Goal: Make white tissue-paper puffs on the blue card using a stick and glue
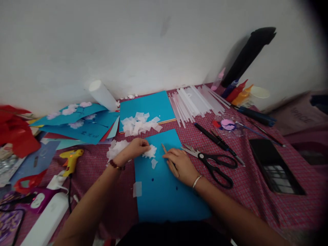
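Observation:
A blue sheet of paper (161,198) lies in front of me, with two small dark dots on it. Near its upper left sits a cluster of crumpled white tissue paper (151,151), and a loose tissue square (154,163) lies just below. My left hand (138,147) is closed in a pinch at the cluster's left edge; what is between the fingertips is hidden. My right hand (180,164) rests on the sheet, fingers curled round a wooden stick like a pencil (164,149), its tip pointing up and left. Another tissue square (137,189) overlaps the sheet's left edge.
Tissue squares (139,123) are heaped on another blue stack (153,102). Black-handled scissors (212,164) lie right of my hand, beside pens (215,136) and a phone (276,167). White strips (196,102) lie at the back. A yellow glue gun (71,160) stands left.

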A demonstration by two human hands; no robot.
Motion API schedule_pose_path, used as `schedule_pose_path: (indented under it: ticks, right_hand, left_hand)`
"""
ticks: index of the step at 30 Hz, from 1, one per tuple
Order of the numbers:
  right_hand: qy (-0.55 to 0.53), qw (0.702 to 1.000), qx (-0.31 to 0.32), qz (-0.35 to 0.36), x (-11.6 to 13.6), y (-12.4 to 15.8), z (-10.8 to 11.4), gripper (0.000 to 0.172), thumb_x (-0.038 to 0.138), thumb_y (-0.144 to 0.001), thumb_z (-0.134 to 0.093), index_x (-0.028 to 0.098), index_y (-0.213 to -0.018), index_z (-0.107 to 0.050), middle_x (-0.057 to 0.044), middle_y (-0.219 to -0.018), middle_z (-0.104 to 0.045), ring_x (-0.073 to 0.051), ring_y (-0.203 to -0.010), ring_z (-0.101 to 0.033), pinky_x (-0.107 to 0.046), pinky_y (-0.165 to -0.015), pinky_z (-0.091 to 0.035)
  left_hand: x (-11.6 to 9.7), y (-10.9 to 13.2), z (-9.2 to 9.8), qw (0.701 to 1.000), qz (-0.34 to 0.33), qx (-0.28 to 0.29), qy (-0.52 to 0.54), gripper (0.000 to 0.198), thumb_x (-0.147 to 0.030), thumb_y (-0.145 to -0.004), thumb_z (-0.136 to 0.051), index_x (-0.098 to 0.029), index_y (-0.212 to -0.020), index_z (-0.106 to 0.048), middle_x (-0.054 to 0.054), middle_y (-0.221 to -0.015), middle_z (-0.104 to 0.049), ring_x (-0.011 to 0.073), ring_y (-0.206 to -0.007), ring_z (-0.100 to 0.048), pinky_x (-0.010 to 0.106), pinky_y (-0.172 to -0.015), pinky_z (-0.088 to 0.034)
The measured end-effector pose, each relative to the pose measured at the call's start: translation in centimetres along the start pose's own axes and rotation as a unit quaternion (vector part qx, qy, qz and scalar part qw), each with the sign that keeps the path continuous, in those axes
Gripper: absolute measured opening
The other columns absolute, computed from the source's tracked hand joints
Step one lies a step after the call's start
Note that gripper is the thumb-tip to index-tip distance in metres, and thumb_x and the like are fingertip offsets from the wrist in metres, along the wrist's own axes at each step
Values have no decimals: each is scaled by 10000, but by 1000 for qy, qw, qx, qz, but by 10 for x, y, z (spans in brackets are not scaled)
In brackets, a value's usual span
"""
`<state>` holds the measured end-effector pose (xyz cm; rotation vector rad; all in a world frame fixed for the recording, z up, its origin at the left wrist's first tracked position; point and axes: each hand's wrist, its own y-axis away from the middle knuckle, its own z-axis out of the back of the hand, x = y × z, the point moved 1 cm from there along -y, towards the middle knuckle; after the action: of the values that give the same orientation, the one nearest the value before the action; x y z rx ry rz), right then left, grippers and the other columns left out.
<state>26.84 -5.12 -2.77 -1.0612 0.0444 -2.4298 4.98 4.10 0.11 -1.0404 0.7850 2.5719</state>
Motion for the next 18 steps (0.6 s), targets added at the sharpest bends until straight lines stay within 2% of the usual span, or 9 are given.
schedule_pose_path:
  ticks: [3, 7, 9, 14, 18]
  right_hand:
    - [1, 1000, -3, 2, 0, 0, 0, 253, 120, -867, -516, 203, -1067, -649, -80, -982, -632, -228, -921, -552, -352, -790, -360]
    - [2, 1000, -5, 4, 0, 0, -1, 260, 120, -871, -507, 211, -1072, -646, -80, -978, -634, -228, -913, -557, -358, -797, -362]
    - [0, 1000, -6, 4, 0, 0, -1, 265, 121, -872, -506, 215, -1078, -644, -79, -977, -635, -227, -912, -561, -361, -804, -363]
    - [-4, 1000, -8, 3, -1, 0, -1, 269, 121, -870, -507, 214, -1080, -645, -81, -975, -638, -230, -919, -566, -363, -799, -372]
    - [-39, 999, -27, -1, -3, 1, -1, 262, 134, -882, -501, 224, -1082, -642, -78, -999, -650, -225, -929, -577, -369, -814, -399]
  left_hand:
    - [3, 5, -1, 999, 20, -23, 37, 247, -357, -776, -490, -156, -641, -537, -27, -545, -488, 113, -509, -491, 218, -503, -393]
    - [6, 12, -4, 995, 36, -68, 68, 223, -387, -811, -444, -176, -771, -504, -14, -629, -532, 132, -557, -563, 246, -553, -472]
    - [6, 15, -5, 994, 35, -75, 65, 201, -375, -802, -458, -181, -769, -499, -17, -625, -529, 135, -562, -558, 242, -544, -460]
    - [10, 33, -4, 997, 16, -69, 7, 228, -361, -766, -532, -172, -639, -548, -29, -580, -479, 134, -574, -462, 230, -517, -344]
    - [25, 60, 1, 999, 11, -29, -9, 246, -376, -774, -544, -166, -647, -556, -36, -599, -481, 123, -574, -442, 232, -534, -334]
